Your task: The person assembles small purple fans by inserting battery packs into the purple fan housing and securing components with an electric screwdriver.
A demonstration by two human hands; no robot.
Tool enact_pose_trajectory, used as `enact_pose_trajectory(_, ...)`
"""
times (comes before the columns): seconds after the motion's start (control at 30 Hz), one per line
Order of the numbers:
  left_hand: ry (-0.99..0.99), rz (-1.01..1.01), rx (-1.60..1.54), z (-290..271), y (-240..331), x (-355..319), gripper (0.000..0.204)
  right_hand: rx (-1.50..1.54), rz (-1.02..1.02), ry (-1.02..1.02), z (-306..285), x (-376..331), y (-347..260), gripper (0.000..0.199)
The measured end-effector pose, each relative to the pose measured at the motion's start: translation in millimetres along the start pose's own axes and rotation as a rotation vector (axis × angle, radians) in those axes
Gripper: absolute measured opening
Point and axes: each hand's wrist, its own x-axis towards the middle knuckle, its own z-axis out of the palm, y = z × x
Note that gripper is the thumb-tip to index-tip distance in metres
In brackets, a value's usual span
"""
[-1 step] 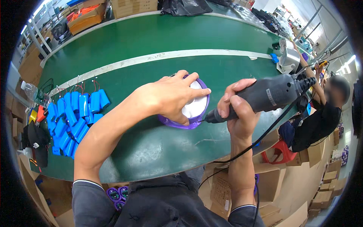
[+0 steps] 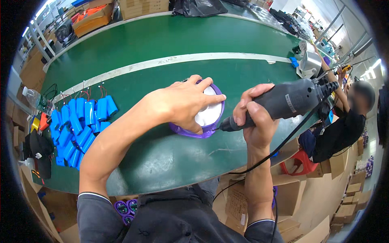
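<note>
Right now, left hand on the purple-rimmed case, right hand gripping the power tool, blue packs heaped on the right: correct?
No: the head view shows the blue packs heaped on the table's left; the left hand is on the purple-rimmed case and the right hand grips the power tool.

Dk-grey short slvs (image 2: 97, 216) w/ thin white trim (image 2: 95, 195), blk top (image 2: 174, 218), greyish trousers (image 2: 209, 188).
</note>
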Motion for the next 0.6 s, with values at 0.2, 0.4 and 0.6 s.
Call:
enact_pose_trajectory(0.2,-0.005,-0.015,0.009,-1.9,3.9,-0.8,0.092,0.021,-0.012,0.000,-0.4,0.6,0.4,0.022)
enact_pose_trajectory(0.4,0.001,-0.007,0.010,-0.8,2.7,-0.7,0.093,0.005,-0.026,0.023,1.5,0.7,-3.1,0.024)
enact_pose_trajectory(0.6,0.014,-0.007,0.003,0.6,2.1,-0.5,0.093,0.076,-0.017,0.030,2.4,0.0,-1.3,0.028)
